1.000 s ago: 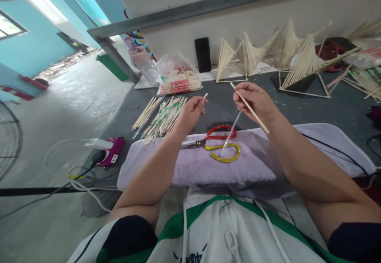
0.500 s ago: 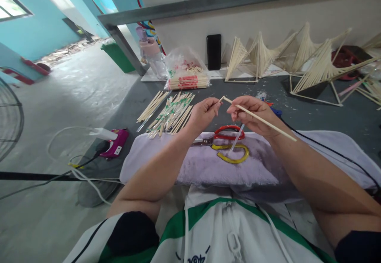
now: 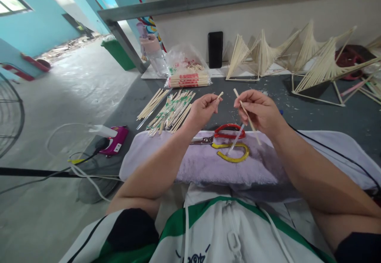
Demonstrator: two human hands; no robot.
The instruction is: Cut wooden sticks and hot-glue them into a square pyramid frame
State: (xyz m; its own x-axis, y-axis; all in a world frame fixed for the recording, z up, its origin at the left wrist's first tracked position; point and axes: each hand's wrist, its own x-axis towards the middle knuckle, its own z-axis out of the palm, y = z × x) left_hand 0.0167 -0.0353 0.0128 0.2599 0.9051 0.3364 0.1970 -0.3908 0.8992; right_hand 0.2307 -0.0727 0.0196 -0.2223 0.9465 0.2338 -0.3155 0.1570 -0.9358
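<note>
1. Bin (image 3: 119,53), green, stands on the floor beyond the table (image 3: 125,116); its contents cannot be made out.
2. Clear plastic bag (image 3: 188,58) sits near the table's back edge, with pale sticks and red-printed wrapping inside.
3. Pink-topped bottle (image 3: 154,54) stands just left of the bag; whether it holds liquid, I cannot tell.
4. Half a second ago the two sticks nearly met at their tips; now they are clearly apart, and the right one slants down more steeply.
5. Right hand (image 3: 258,110) pinches the longer-showing stick (image 3: 253,128) between thumb and fingers, its lower end over the lavender towel (image 3: 202,165). A translucent rod (image 3: 236,139) crosses the scissors (image 3: 210,140) below; contact with the fingers is unclear.
6. Left hand (image 3: 205,112), fingers curled, pinches the shorter-showing stick (image 3: 220,95), only its tip visible.
</note>
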